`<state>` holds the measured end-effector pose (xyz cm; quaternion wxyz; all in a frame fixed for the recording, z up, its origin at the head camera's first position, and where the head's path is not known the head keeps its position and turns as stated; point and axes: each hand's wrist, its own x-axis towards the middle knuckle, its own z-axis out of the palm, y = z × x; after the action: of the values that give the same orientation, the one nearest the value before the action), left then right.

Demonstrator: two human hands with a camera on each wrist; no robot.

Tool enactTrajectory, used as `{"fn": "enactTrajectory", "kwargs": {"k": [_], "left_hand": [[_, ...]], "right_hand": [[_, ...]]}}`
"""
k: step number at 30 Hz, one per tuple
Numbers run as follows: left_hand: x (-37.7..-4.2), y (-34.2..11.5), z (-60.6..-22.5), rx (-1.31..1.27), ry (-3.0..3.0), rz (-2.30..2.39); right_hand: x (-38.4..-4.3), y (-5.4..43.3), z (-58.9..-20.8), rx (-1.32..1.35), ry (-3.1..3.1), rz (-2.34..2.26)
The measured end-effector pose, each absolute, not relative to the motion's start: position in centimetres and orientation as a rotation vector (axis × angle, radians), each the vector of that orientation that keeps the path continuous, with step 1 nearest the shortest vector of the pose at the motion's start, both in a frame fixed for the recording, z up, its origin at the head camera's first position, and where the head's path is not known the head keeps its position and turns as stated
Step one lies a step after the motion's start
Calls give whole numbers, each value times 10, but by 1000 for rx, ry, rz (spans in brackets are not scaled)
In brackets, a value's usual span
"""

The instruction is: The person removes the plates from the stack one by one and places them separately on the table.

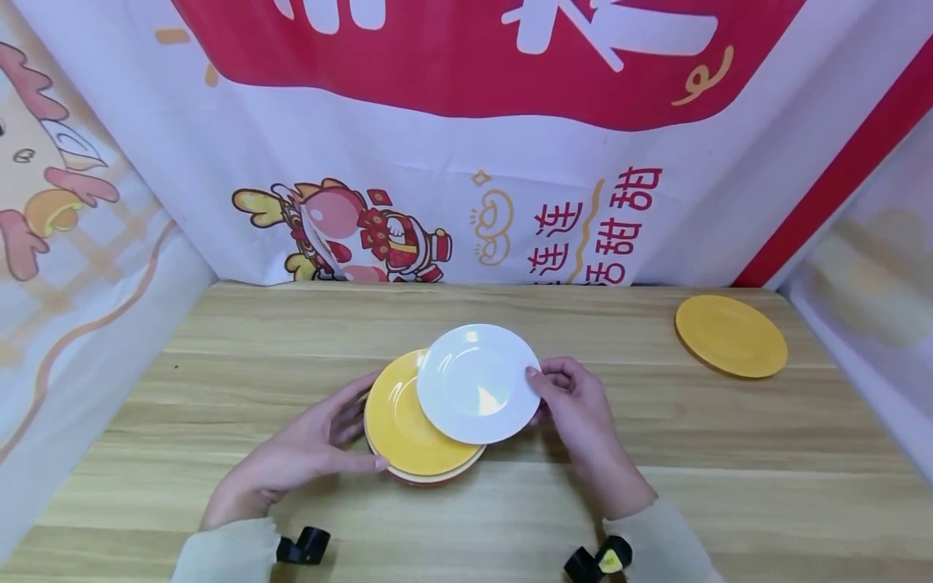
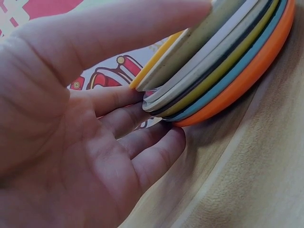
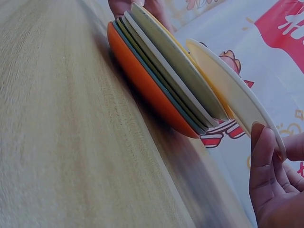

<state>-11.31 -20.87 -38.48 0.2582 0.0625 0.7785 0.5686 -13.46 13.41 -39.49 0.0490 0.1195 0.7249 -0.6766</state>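
In the head view my right hand (image 1: pixel 581 413) pinches the right rim of a white plate (image 1: pixel 477 385), thumb on top and fingers beneath. The white plate overlaps a yellow plate (image 1: pixel 408 437), top of a stack, and in the right wrist view it stands at a tilt to it. My left hand (image 1: pixel 306 449) rests against the stack's left side, fingers and thumb spread along the edges. Below the yellow plate, the left wrist view shows pale, dark, olive and blue rims above an orange plate (image 2: pixel 266 61) at the bottom.
A separate yellow plate (image 1: pixel 731 336) lies at the back right of the wooden table (image 1: pixel 729 510). A printed cloth (image 1: pixel 452 194) hangs behind the table, and more cloth closes off the left and right sides. Black devices (image 1: pixel 304 546) sit on both wrists.
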Motion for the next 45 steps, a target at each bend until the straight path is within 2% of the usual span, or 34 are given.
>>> {"fn": "enactTrajectory", "kwargs": {"k": [45], "left_hand": [[-111,-208,-382,166,2105,1552]], "right_hand": [[-141,153,-394,549,2155,-2172]]}}
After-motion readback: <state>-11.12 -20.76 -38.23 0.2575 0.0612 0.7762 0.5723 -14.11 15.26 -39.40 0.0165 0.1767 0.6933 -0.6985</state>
